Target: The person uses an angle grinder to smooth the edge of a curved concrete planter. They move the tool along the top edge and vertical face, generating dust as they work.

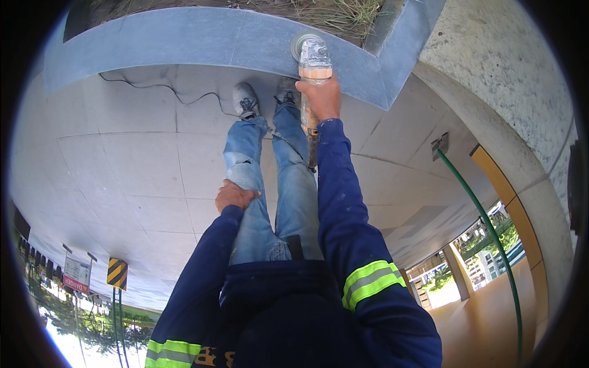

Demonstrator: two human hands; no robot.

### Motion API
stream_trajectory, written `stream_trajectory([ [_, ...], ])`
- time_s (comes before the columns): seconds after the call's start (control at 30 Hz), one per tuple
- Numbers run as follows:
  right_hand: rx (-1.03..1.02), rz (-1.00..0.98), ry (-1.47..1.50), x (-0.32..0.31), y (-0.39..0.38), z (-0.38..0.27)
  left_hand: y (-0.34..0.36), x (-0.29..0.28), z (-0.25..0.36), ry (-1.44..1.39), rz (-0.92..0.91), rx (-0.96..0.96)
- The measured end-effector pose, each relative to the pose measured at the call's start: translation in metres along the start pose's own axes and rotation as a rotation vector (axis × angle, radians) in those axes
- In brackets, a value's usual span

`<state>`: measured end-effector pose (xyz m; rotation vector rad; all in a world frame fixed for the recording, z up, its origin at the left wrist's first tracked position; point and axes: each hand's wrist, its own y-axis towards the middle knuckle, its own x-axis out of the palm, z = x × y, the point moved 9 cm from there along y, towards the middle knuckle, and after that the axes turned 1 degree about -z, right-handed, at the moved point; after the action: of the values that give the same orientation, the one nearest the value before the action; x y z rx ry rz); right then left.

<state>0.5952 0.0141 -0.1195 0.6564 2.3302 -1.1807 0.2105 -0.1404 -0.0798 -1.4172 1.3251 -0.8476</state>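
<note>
An orange, dust-covered angle grinder (315,64) is gripped by my right hand (323,97), fingers wrapped round its body. Its round disc (299,45) lies against the top of a blue-grey stone ledge (202,38). The tool's rear end points back toward my legs, and its cord (287,145) runs across them. My left hand (235,195) rests on my left knee, its fingers curled over the jeans (244,168); part of the fingers is hidden.
A black cable (178,97) trails over the grey paving (141,172) beside my shoes (246,98). Soil with dry grass (343,15) lies behind the ledge. A concrete wall (497,67) and a green pole (485,214) stand at right; a striped sign (117,273) at lower left.
</note>
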Motion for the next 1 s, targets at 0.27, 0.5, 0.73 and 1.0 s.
stream_trajectory([
  [0.27, -0.035, -0.048, -0.016, 0.007, 0.008, -0.028, 0.005, 0.003, -0.005, 0.007, 0.006, 0.004],
  [0.5, -0.019, -0.042, -0.016, 0.016, 0.004, -0.025, 0.006, 0.003, -0.007, -0.014, 0.002, 0.018],
  [0.73, -0.043, -0.083, -0.127, 0.038, 0.003, -0.061, 0.006, 0.002, -0.012, -0.038, -0.028, 0.004],
  [1.0, -0.055, -0.103, -0.253, 0.076, -0.009, -0.087, 0.006, -0.002, -0.013, -0.036, -0.035, -0.007],
])
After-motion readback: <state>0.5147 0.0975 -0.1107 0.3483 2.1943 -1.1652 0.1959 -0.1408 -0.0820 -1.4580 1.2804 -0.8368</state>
